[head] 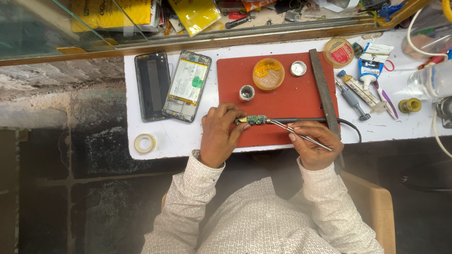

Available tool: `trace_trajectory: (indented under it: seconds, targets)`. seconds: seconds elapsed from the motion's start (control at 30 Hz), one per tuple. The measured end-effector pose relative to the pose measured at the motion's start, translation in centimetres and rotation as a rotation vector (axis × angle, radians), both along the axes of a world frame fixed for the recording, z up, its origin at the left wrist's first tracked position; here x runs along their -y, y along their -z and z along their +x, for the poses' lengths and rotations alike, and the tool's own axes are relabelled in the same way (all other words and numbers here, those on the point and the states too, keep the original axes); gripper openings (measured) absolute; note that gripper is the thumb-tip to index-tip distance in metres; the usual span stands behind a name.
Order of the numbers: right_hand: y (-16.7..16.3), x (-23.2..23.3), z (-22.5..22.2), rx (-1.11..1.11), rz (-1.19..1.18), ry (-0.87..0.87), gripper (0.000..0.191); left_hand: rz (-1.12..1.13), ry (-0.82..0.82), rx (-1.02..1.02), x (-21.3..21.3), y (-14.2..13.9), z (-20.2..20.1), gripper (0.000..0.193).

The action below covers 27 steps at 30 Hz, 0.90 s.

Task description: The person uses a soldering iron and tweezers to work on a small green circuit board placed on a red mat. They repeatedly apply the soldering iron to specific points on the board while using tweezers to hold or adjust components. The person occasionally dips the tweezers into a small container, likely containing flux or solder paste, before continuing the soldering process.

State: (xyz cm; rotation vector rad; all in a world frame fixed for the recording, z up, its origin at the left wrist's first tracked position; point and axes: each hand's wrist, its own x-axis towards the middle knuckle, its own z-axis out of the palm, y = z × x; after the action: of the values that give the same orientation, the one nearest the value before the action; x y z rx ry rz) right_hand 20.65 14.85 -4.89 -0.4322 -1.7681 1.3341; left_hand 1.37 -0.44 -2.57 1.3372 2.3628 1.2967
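Closest to me, my two patterned shirt sleeves [263, 221] come up from the bottom of the view toward the edge of the white worktop [155, 141]. My left hand [220, 134] rests on the near edge of the red work mat [287, 101], fingers curled in and pinching the left end of a small green circuit board [254, 120], which lies flat on the mat's front strip. My right hand [313, 143] is closed around a pair of metal tweezers [296, 132], held like a pen, with the tips reaching leftward to the board's right end. A black-handled tool [301, 120] with a cable lies on the mat just behind the tweezers, its tip also pointing at the board; I cannot tell whether it touches.

A roll of tape [144, 143] sits at the worktop's near left corner. Farther in, left of the mat, an opened smartphone [187, 86] showing its battery lies beside its dark back cover [152, 85]. On the mat beyond the board stand a small metal cup [246, 92], an orange tub of flux paste [268, 74] and a little round tin [298, 68]. A long dark metal file [324, 91] lies along the mat's right edge. To the right are a screwdriver [352, 99], a blue-and-white tube [370, 66] and a yellow spool [410, 105].
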Motion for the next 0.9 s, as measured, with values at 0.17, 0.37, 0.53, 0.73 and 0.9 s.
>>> trace_trajectory:
  seconds: [0.17, 0.37, 0.53, 0.73, 0.9]
  targets:
    - [0.0, 0.0, -0.1, -0.008, -0.014, -0.007, 0.017, 0.004, 0.001, -0.008, -0.1, 0.0, 0.0, 0.025]
    - [0.0, 0.1, -0.1, -0.009, -0.027, 0.003, 0.018, -0.002, 0.000, -0.004, 0.0, 0.0, 0.0, 0.025]
    - [0.1, 0.1, 0.0, 0.001, -0.005, 0.010, 0.018, 0.017, 0.002, 0.069, -0.1, -0.1, -0.3, 0.025]
    - [0.5, 0.0, 0.0, -0.072, -0.104, 0.015, 0.018, 0.094, 0.067, 0.213, 0.5, -0.5, -1.1, 0.022]
    - [0.7, 0.0, 0.1, -0.087, -0.144, 0.034, 0.018, 0.203, 0.148, 0.410, 1.5, -1.6, -2.7, 0.020]
